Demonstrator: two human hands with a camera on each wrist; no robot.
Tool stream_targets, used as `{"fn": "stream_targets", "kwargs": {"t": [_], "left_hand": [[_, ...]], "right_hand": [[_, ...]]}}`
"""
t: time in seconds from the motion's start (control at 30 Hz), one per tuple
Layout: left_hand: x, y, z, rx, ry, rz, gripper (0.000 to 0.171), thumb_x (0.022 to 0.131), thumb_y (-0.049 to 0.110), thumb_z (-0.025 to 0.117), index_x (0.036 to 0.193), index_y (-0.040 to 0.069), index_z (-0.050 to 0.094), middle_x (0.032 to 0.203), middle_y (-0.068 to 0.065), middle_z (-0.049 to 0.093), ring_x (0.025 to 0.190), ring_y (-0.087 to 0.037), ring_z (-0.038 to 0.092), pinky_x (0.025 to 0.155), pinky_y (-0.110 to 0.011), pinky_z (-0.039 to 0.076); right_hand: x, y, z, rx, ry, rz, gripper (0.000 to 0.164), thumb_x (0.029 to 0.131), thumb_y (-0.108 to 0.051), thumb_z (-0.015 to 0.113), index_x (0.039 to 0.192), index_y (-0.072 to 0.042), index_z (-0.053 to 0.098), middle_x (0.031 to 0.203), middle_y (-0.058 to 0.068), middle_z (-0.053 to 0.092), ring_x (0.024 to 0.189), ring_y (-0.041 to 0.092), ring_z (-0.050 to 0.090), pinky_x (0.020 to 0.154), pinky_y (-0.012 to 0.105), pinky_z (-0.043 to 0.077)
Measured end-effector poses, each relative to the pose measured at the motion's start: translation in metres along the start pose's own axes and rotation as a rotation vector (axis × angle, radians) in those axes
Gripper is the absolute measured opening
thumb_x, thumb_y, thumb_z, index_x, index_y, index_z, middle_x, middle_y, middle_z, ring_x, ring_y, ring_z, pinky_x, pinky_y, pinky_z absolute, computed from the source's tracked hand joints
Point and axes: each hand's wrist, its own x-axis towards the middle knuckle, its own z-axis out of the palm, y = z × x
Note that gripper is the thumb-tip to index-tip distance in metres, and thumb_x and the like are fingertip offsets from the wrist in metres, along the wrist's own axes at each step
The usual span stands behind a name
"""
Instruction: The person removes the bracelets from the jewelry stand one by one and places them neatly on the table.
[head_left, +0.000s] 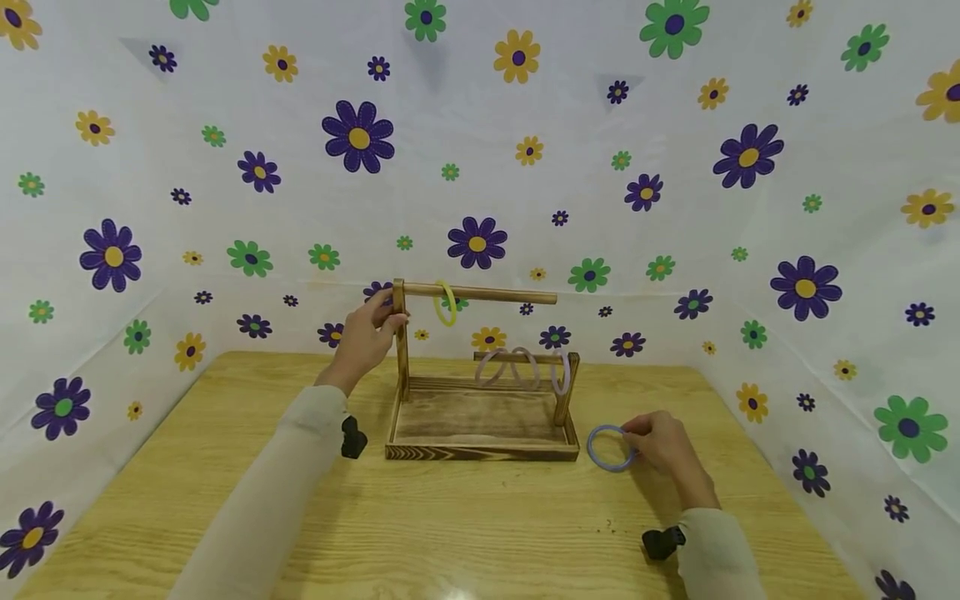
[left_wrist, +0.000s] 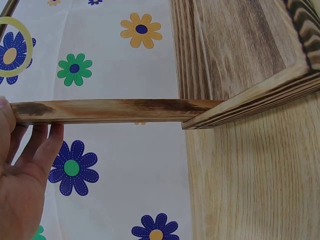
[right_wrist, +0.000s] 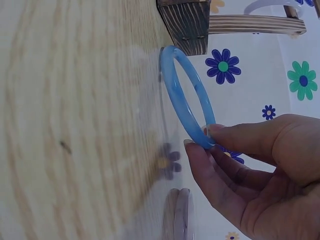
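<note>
A wooden stand (head_left: 480, 452) has a tall post at its left and a shorter one at its right, each with a horizontal rod. My left hand (head_left: 365, 340) grips the tall post (left_wrist: 120, 111) near its top, thumb and fingers on opposite sides. A yellow bangle (head_left: 453, 310) hangs on the upper rod (head_left: 510, 295). Right of the stand, my right hand (head_left: 663, 446) pinches a blue bangle (right_wrist: 180, 105) between thumb and fingertips, tilted, its far end close to the tabletop. Three pale purple bangles (head_left: 567, 373) hang on the lower rod.
In the right wrist view, a pale bangle (right_wrist: 182, 215) lies on the table near the right hand; the head view does not show it. The wooden tabletop (head_left: 480, 533) is bordered by a flower-patterned white cloth (head_left: 480, 108) at the back and sides.
</note>
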Motion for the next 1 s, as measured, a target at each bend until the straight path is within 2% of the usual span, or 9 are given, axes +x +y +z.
{"fn": "stream_targets", "kwargs": {"t": [0.3, 1.0], "left_hand": [[-0.0007, 0.0031, 0.0000, 0.012, -0.008, -0.014, 0.056, 0.108, 0.023, 0.055, 0.158, 0.004, 0.039, 0.134, -0.023, 0.068, 0.128, -0.038, 0.064, 0.108, -0.053, 0.052], [-0.0023, 0.0047, -0.0013, 0.006, -0.004, -0.019, 0.057, 0.108, 0.024, 0.055, 0.158, 0.003, 0.038, 0.132, -0.024, 0.069, 0.129, -0.039, 0.064, 0.109, -0.054, 0.052]], "right_hand": [[-0.0004, -0.0022, 0.0015, -0.102, 0.009, -0.028, 0.017, 0.092, -0.004, 0.073, 0.102, 0.009, 0.076, 0.092, 0.023, 0.076, 0.070, 0.019, 0.072, 0.063, 0.030, 0.061], [0.0013, 0.0012, 0.0060, -0.060, -0.030, 0.014, 0.015, 0.093, -0.001, 0.071, 0.102, 0.011, 0.075, 0.089, 0.022, 0.075, 0.065, 0.019, 0.074, 0.061, 0.032, 0.064]]}}
